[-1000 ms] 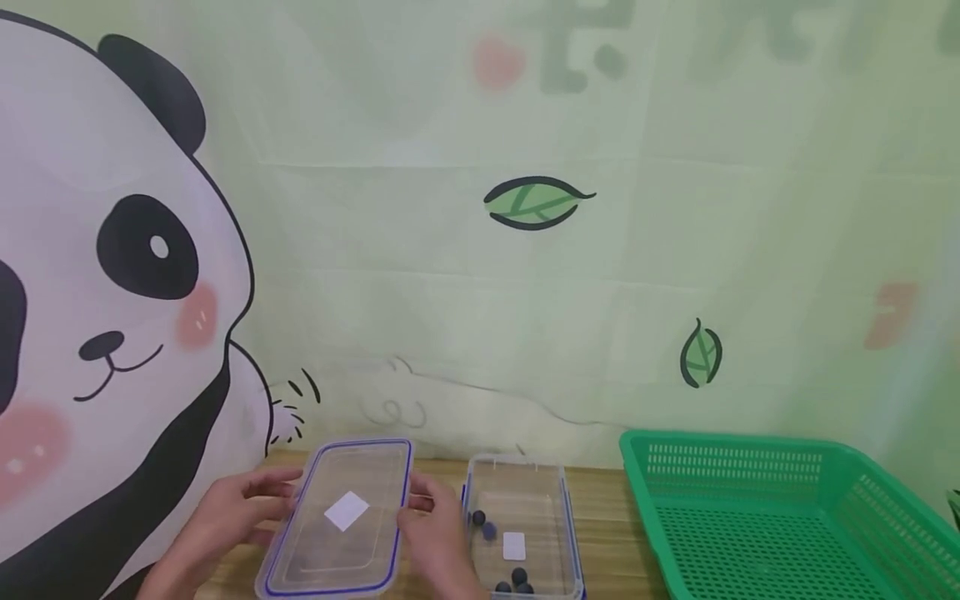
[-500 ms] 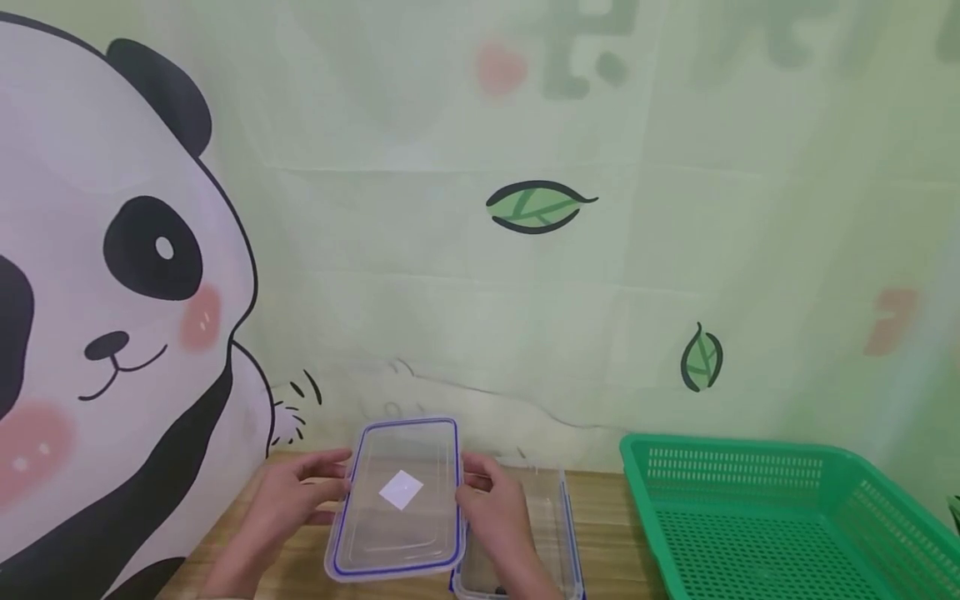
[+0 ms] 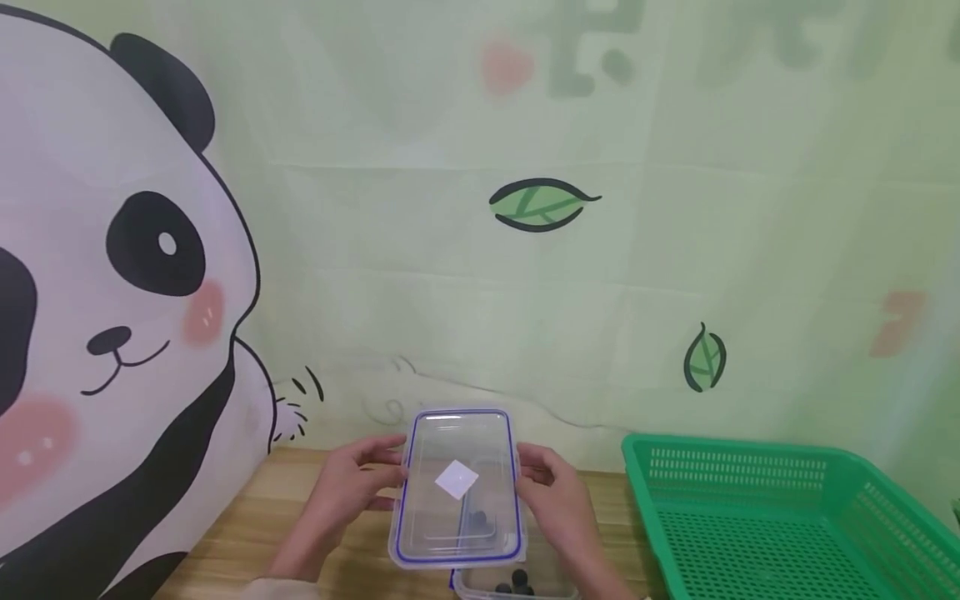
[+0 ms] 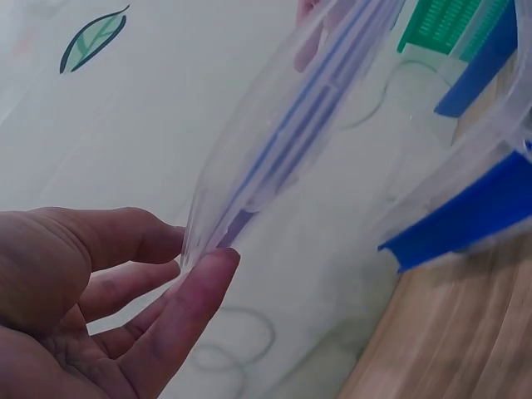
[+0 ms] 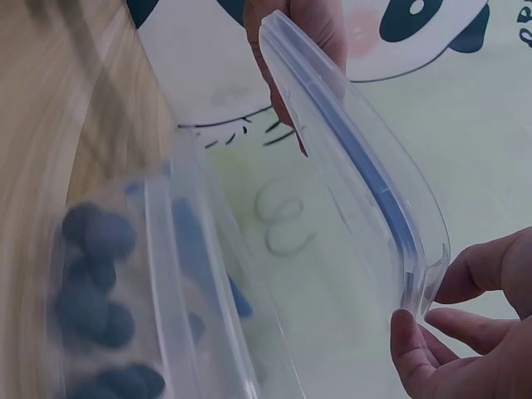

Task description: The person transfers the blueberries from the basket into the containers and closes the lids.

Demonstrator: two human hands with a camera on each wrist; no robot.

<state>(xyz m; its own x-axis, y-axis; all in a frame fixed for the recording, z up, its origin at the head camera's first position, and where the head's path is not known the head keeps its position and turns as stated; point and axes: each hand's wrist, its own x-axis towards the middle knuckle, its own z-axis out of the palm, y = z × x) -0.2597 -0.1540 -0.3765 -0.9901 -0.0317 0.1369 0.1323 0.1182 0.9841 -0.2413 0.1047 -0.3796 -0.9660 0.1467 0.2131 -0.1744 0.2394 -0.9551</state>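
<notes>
A clear plastic lid with a blue seal and a white label is held up, tilted, between both hands. My left hand pinches its left edge. My right hand pinches the opposite edge, as the right wrist view also shows. Below the lid stands the clear plastic box, uncovered, with blue side clips. Several dark blue balls lie inside it. In the head view the lid overlaps much of the box, and there is a gap between them in both wrist views.
A green plastic basket with perforated walls stands to the right of the box. The wooden table ends at a pale green backdrop printed with a panda and leaves.
Both hands have carried the lid to the right and farther back, from the left of the box to above it. The box and basket stay in place.
</notes>
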